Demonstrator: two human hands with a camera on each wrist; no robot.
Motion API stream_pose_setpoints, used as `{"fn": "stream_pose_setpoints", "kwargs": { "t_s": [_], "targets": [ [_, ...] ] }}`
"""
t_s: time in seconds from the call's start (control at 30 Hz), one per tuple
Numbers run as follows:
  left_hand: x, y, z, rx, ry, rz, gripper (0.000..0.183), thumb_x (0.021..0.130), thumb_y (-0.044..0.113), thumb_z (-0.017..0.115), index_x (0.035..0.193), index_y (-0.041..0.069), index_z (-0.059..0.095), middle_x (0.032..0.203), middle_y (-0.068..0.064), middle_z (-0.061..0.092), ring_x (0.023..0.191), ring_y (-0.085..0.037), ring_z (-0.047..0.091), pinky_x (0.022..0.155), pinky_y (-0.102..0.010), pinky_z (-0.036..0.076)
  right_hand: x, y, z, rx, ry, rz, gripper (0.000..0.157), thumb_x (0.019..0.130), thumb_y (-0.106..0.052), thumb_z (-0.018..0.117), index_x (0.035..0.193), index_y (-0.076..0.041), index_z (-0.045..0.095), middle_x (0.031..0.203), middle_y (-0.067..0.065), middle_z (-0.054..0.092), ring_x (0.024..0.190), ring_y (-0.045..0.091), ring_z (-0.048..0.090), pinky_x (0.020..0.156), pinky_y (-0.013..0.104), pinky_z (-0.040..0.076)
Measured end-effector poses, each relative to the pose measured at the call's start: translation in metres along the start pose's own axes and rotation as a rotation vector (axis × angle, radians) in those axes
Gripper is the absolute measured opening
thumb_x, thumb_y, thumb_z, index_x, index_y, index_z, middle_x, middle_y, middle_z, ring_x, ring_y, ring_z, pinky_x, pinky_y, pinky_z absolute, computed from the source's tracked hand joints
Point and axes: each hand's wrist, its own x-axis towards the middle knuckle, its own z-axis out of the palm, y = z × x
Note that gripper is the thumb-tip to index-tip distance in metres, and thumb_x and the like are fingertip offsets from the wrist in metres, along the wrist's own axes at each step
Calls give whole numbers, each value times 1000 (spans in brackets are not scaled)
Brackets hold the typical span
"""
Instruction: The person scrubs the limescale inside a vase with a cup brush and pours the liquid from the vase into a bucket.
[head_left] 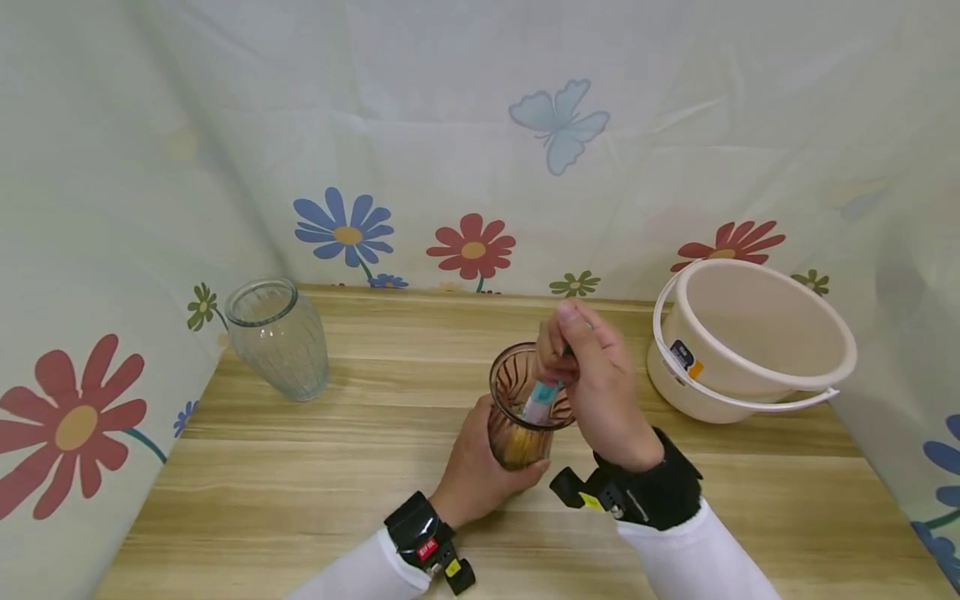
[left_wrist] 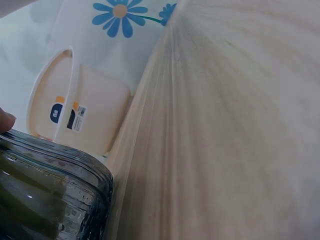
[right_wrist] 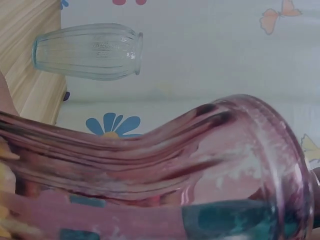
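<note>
Left hand (head_left: 474, 471): was grasping the brown glass vase (head_left: 522, 446), lower centre of the head view | Right hand (head_left: 606, 387): was gripping a teal-and-white tool (head_left: 542, 402), its lower part inside this vase | Clear vase (head_left: 288, 350): stood at left | Beige bucket (head_left: 757, 325): stood at right

Tool (head_left: 543, 400) partly hidden by right hand (head_left: 600, 383)

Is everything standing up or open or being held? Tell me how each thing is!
Brown vase: open-topped, held by the left hand.
Blue-and-white tool: partly inside the brown vase, gripped by the right hand's fingers.
Clear vase: upright, open-topped.
Bucket: upright, no lid on.
Bucket handle: lowered.
</note>
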Motion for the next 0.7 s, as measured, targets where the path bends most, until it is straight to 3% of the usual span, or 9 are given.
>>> {"fn": "stream_pose_setpoints", "kwargs": {
  "t_s": [0.7],
  "targets": [
    [0,1,-3,-30,-34,-9,87,77,38,91,144,17,40,131,1,55,112,-13,61,95,-35,57,15,-26,0,65,25,-55,41,115,-26,32,79,-7,37,68,4,24,57,20,25,55,33,20]
  ]
}}
